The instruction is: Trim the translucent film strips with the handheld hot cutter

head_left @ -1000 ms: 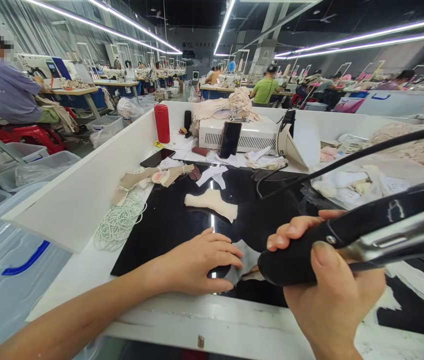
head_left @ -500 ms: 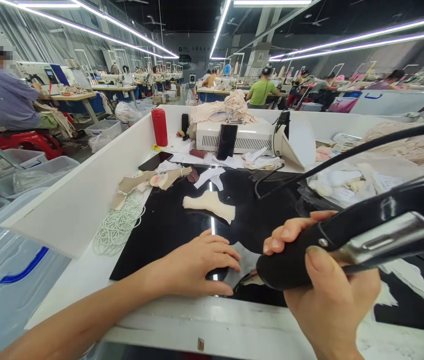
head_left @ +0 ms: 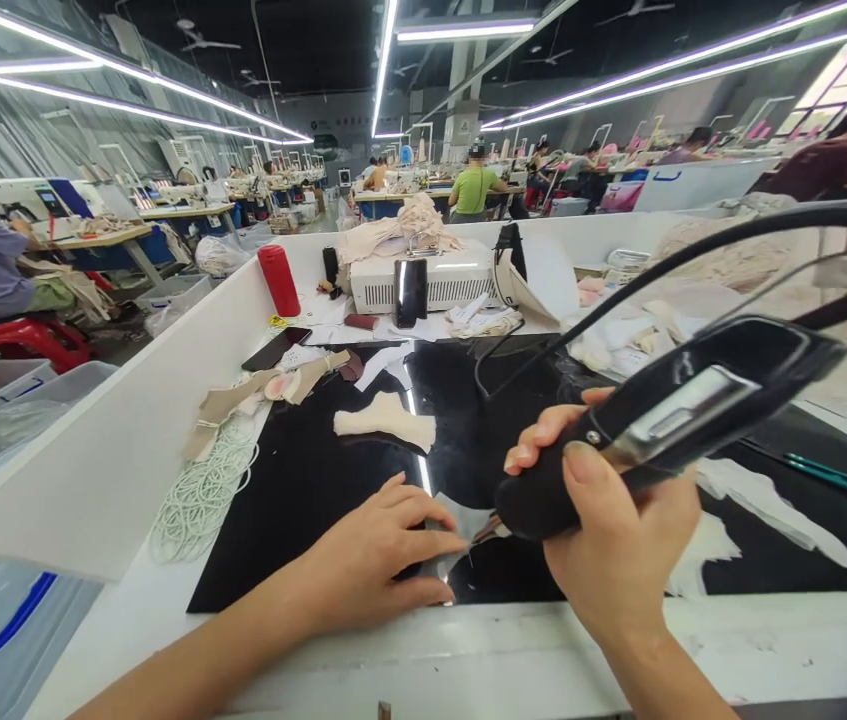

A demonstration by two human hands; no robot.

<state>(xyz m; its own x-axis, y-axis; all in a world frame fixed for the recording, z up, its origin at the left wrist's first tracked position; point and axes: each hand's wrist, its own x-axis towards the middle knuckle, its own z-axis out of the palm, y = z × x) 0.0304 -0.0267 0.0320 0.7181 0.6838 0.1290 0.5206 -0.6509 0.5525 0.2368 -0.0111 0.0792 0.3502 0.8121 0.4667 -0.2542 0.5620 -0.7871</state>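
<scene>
My left hand [head_left: 382,550] lies low on the black board [head_left: 295,510], fingers spread. Its fingertips rest on a small grey see-through piece [head_left: 468,520]. Wrapped round a black corded hand tool [head_left: 682,400] with a silver side panel, my right hand [head_left: 618,540] has the thumb along the near side. The tool slants down to the left, and its thin metal tip [head_left: 490,528] meets the grey piece beside my left fingertips. Part of that piece is hidden under my left hand. Farther back lies a cream padded fabric piece [head_left: 385,422].
White fabric pieces [head_left: 775,510] and teal-handled tweezers [head_left: 843,480] lie to the right. Pale cord [head_left: 205,495] coils at the left, near a white side wall [head_left: 100,450]. A phone [head_left: 411,292] leans on a white box [head_left: 460,270]. The tool's black cable [head_left: 580,325] arches across the right.
The view has swung right, so the bench appears farther left. My right hand still grips the tool, its tip staying at the grey piece. My left hand remains spread beside it.
</scene>
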